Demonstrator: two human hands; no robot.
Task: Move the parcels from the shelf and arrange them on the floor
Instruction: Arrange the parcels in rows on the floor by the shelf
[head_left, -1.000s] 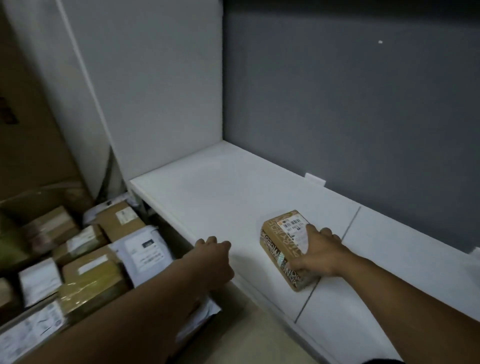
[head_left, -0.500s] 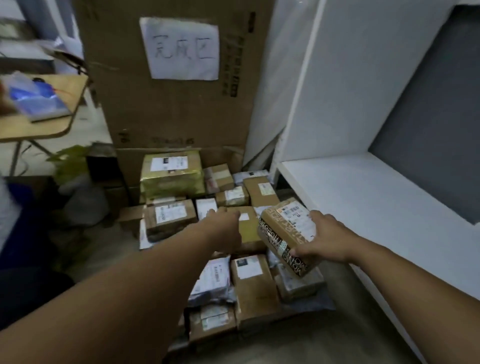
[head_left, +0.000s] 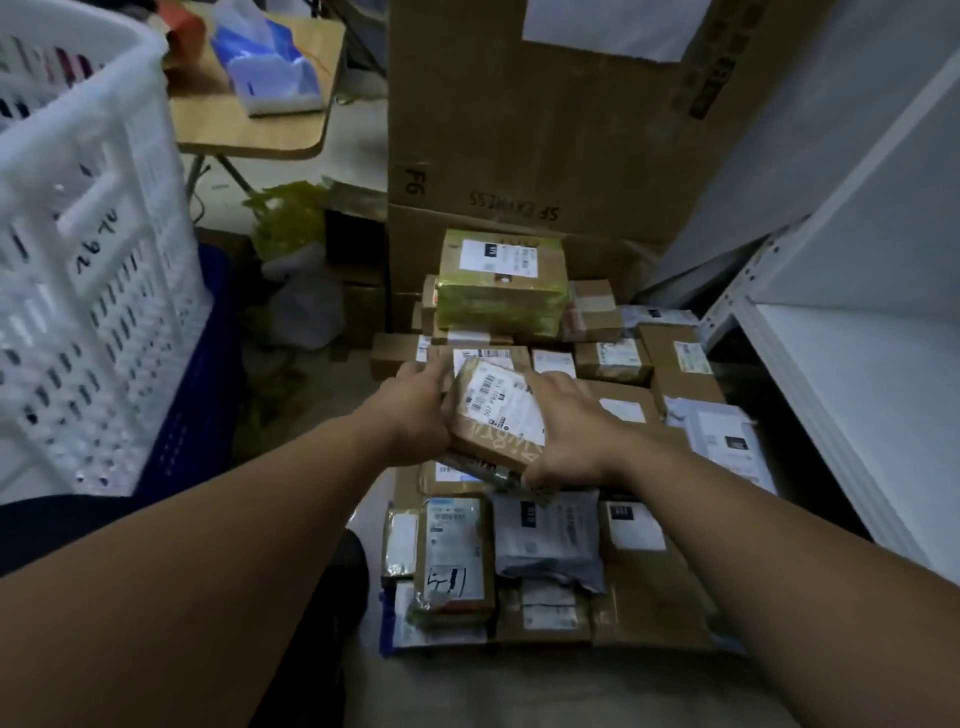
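Your left hand (head_left: 415, 410) and right hand (head_left: 566, 434) clasp the small cardboard parcel (head_left: 496, 410) between them, fingers curled over its opposite edges, above the floor pile (head_left: 545, 543) under your wrists. It looks light and stiff, its taped skin perhaps slick, so grip the side edges, not the label. Beyond your fingertips sits a yellow-wrapped parcel (head_left: 501, 283).

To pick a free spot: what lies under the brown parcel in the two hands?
Below the brown parcel lie other parcels; a cardboard box peeks out at its near edge. The spot directly beneath is covered.
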